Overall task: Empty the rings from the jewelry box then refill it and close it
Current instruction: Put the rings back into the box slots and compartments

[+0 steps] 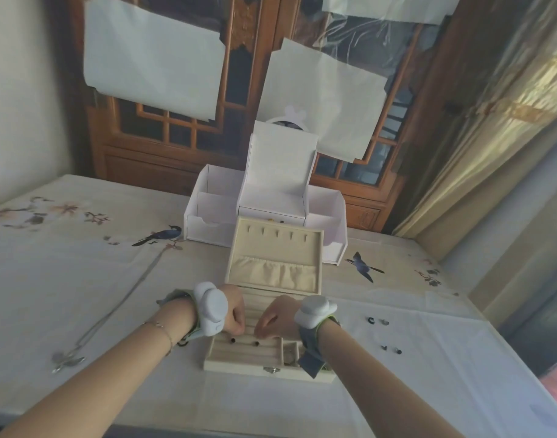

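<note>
Head view shows our two hands over the open box [267, 352] on the tabletop [81, 279]. Our left hand [234, 311] has its fingers curled at the ring rows; we cannot tell if it holds a ring. Our right hand [278, 317] also has curled fingers with the tips down on the rows, and its grip is hidden too. Two dark rings [244, 342] sit in the slots near us. More rings [381, 335] lie on the tabletop, right of the box. A necklace [112, 311] lies to the left. A white organizer [264, 210] stands behind the box.
</note>
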### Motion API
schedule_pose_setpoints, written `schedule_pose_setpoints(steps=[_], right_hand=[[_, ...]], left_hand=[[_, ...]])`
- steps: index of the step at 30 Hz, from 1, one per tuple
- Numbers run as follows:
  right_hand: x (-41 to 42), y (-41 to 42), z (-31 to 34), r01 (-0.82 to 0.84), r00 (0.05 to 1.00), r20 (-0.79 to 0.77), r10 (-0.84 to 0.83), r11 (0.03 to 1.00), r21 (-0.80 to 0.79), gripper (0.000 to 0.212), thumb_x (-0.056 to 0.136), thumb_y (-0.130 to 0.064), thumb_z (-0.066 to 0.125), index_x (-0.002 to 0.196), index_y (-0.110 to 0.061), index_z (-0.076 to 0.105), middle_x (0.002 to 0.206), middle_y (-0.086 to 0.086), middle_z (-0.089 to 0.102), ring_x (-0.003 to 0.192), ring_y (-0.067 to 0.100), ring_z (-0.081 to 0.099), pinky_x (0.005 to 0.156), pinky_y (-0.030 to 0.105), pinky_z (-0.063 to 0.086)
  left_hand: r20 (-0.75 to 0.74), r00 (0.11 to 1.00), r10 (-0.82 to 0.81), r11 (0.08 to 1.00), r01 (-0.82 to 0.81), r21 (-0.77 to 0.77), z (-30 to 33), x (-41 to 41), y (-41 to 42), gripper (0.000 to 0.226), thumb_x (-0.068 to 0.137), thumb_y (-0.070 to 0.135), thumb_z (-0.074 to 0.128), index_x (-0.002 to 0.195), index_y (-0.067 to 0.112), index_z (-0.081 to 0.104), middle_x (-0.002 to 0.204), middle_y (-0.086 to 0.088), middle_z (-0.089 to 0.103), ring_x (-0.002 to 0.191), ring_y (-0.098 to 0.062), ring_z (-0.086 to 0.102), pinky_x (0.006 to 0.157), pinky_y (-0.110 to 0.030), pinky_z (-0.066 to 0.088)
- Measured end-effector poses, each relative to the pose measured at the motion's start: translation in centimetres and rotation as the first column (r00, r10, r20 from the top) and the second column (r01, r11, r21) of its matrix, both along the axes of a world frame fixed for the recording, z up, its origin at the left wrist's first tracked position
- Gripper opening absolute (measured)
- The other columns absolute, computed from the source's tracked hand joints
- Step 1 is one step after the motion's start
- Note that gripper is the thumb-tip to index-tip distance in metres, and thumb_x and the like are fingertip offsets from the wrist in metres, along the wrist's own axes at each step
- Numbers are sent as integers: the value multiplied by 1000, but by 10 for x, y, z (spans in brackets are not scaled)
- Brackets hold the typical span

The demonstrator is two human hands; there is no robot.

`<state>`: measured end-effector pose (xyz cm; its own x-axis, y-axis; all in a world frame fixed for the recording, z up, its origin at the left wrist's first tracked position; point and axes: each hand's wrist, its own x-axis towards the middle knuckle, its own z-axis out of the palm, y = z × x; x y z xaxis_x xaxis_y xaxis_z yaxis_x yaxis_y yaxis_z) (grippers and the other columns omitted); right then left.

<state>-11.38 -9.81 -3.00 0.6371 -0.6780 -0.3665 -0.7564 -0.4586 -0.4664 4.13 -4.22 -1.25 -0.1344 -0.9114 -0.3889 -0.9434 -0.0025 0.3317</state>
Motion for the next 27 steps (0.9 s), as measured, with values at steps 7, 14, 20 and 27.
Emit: schedule_pose_setpoints(steps=[7, 14, 20, 27], right_hand=[[6, -13, -14, 35, 993, -108, -37, 999, -24, 26, 71, -43, 68, 89, -26, 76, 101, -9, 73, 92, 15, 67, 91, 36, 54], [12, -16, -13, 62, 977, -202, -73, 996, -58, 34, 68, -46, 65, 83, -15, 68, 77, -2, 57, 69, 22, 47, 66, 31, 40], [12, -20, -15, 81, 975, -203, -89, 996, -49, 40, 66, -51, 67, 95, -23, 73, 86, -5, 66, 76, 20, 54, 78, 33, 47], [12, -17, -15, 113, 976, -182, -120, 992, -47, 31, 66, -44, 68, 91, -28, 74, 93, -9, 71, 92, 19, 66, 93, 38, 51]], left_hand=[[34, 999, -16, 999, 15, 30, -2, -1, -4, 29, 90, 23, 56, 112, 10, 69, 120, -3, 67, 111, -20, 62, 78, -17, 38], [56, 998, -22, 996, 17, 88, -4, 0, -14, 29, 91, 23, 54, 113, 12, 68, 120, -3, 67, 89, -7, 51, 62, -7, 36], [69, 997, -22, 998, 17, 66, -5, 2, -18, 28, 86, 17, 61, 111, 7, 69, 79, 4, 61, 64, 2, 52, 43, 3, 33], [16, 1000, 2, 999, -3, 41, -9, 7, -18, 23, 83, 18, 65, 103, 9, 72, 74, 9, 58, 74, -7, 53, 47, 0, 33]])
